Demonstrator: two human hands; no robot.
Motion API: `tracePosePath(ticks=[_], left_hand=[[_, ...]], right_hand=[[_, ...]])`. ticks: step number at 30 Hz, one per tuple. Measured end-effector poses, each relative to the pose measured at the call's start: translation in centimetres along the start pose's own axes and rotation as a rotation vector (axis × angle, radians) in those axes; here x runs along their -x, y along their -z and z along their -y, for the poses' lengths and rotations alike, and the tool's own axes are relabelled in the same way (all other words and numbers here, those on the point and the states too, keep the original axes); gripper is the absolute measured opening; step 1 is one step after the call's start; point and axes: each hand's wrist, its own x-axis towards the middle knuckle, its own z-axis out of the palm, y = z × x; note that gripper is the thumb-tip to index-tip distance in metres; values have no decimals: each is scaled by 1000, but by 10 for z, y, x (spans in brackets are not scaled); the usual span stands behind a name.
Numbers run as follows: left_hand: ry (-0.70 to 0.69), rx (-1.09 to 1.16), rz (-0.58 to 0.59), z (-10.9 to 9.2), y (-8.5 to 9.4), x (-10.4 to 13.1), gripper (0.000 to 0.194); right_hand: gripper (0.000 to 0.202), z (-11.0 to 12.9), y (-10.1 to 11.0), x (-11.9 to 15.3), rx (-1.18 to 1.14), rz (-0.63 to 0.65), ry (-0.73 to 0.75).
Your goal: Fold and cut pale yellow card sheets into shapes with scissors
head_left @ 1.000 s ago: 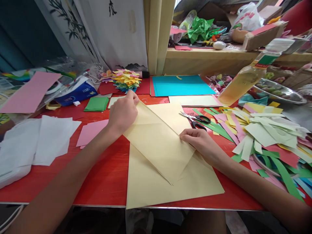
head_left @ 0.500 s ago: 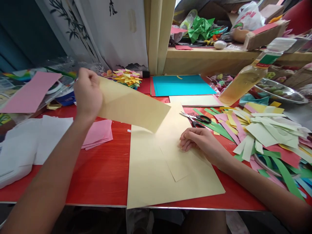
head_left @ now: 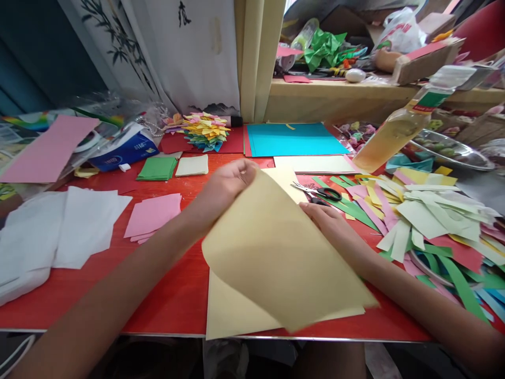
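Note:
My left hand (head_left: pixel 236 179) is closed on the top corner of a pale yellow sheet of paper (head_left: pixel 276 247), which hangs tilted and curved above the table. Beneath it, a larger pale yellow sheet (head_left: pixel 232 310) lies flat on the red table, mostly covered. Beside the raised sheet's right edge is my right hand (head_left: pixel 325 221), low over the table. The raised paper partly hides its fingers, so I cannot tell whether they grip anything. Black-handled scissors (head_left: pixel 329 193) lie just beyond that hand.
Paper strips (head_left: pixel 437 210) heap at the right beside a tilted bottle (head_left: pixel 398 126). Pink squares (head_left: pixel 153 215), green squares (head_left: pixel 158 168) and white sheets (head_left: pixel 87 221) lie left. Blue paper (head_left: pixel 295 139) and a folded-paper piece (head_left: pixel 207 129) sit at the back.
My left hand has moved right and down with the yellow sheet, which now hangs across the larger sheet. My right hand has shifted slightly, and the sheet now partly covers it.

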Motion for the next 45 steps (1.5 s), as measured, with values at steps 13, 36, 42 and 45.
tracePosePath(ticks=[13,36,42,45], left_hand=[[-101,-485,132,28,-46,15,17],[-247,-871,-54,32,-30,5,16],[-184,-967,-127,32,-17,-4,12],[-161,-995,-149,32,-13,-7,12]], right_hand=[[30,-5,-5,8,-88,178,-139],[24,-7,-3,9,95,86,-111],[23,-12,-1,6,44,123,-117],[24,-11,-1,7,49,119,-109]])
